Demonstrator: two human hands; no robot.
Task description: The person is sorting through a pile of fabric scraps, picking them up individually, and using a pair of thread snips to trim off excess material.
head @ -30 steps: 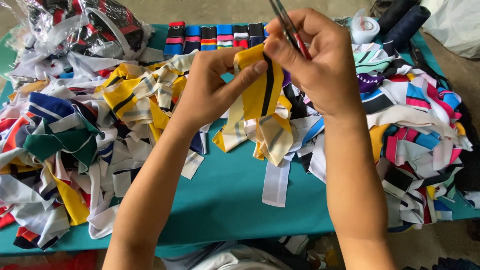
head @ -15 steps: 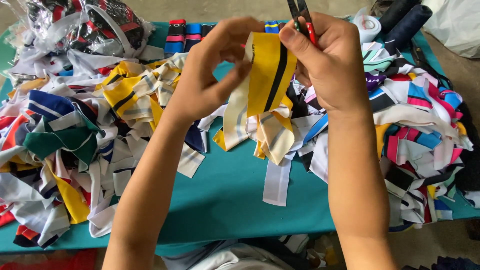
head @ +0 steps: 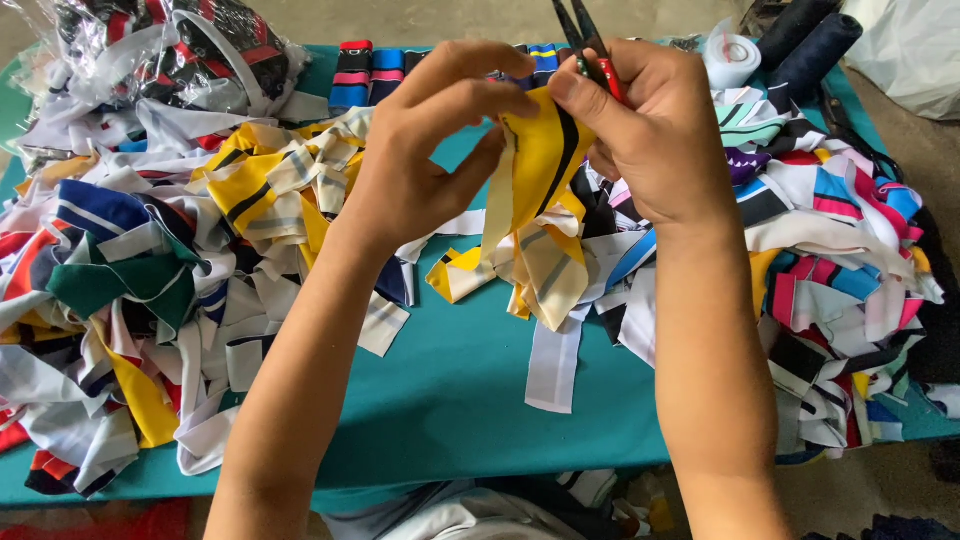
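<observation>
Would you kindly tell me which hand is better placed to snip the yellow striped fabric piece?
Right hand, probably: it holds the small scissors just above the yellow striped fabric piece, which the left hand pinches.

left hand (head: 420, 165) raised, fingers pinched, right hand (head: 655, 130) in closed grip

Two bare arms show, with no sleeves on them. The left hand (head: 415, 175) and the right hand (head: 655, 135) wear no gloves, no rings and no watch, and the fingernails are short and plain. Near the bottom edge a bit of grey cloth shows, maybe the person's clothes.
</observation>
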